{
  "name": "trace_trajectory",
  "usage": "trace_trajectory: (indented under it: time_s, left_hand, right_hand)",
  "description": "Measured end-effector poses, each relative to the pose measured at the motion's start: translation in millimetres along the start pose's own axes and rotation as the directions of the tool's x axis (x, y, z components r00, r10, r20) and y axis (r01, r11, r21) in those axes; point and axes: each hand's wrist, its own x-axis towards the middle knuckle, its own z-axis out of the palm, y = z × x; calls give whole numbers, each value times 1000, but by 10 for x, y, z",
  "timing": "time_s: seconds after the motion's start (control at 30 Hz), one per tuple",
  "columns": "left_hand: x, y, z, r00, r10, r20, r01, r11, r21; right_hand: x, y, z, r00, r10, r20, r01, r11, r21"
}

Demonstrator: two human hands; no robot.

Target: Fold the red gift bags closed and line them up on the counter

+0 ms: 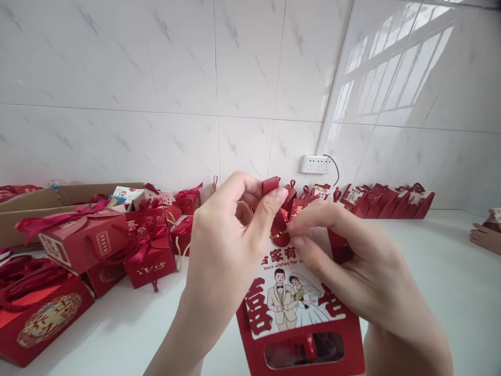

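A red wedding gift box (301, 360) stands upright in front of me, with a white printed front panel (309, 318) showing a bride and groom, and a clear window below. My left hand (230, 250) pinches the upper part of a red strap (270, 184) between thumb and fingers, above the box. At the strap's lower end my right hand (348, 256) pinches a small gold fastener (278, 235) between thumb and forefinger. The fastener sits across the strap at the top of the box. My hands partly hide the box top.
Red gift boxes with ribbons (152, 256) pile up at the left, near an open cardboard box (97, 194). A row of small red gift bags (385, 201) lines the tiled wall. A socket strip (315, 164) is on the wall. Another person's hand (485, 237) shows at the right edge.
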Motion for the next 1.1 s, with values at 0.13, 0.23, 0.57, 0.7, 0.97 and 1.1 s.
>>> trace_trajectory:
  time_s: [0.13,0.23,0.57,0.7,0.97,1.1]
  left_hand:
    - [-5,9,-15,1000,4,-9,-4,1000,6]
    - [-7,15,-17,1000,13,-7,-13,1000,8]
    - [-5,7,16,1000,24,1,-24,1000,18]
    - [-4,-8,27,999,33,10,-33,999,21]
    - [-14,10,10,1000,-4,8,3,1000,17]
    - [-28,31,11,999,14,36,-15,1000,12]
  right_hand:
    - [1,-21,-1,999,-49,-16,49,998,-28]
    - [3,-23,7,999,-40,-15,39,998,-43]
    - [0,-6,1,1000,-24,-9,23,998,-60]
    - [10,5,-4,1000,9,17,-8,999,-46]
    - [26,-32,7,973,227,41,-230,967,106]
    - [74,-85,0,948,315,34,-316,932,178]
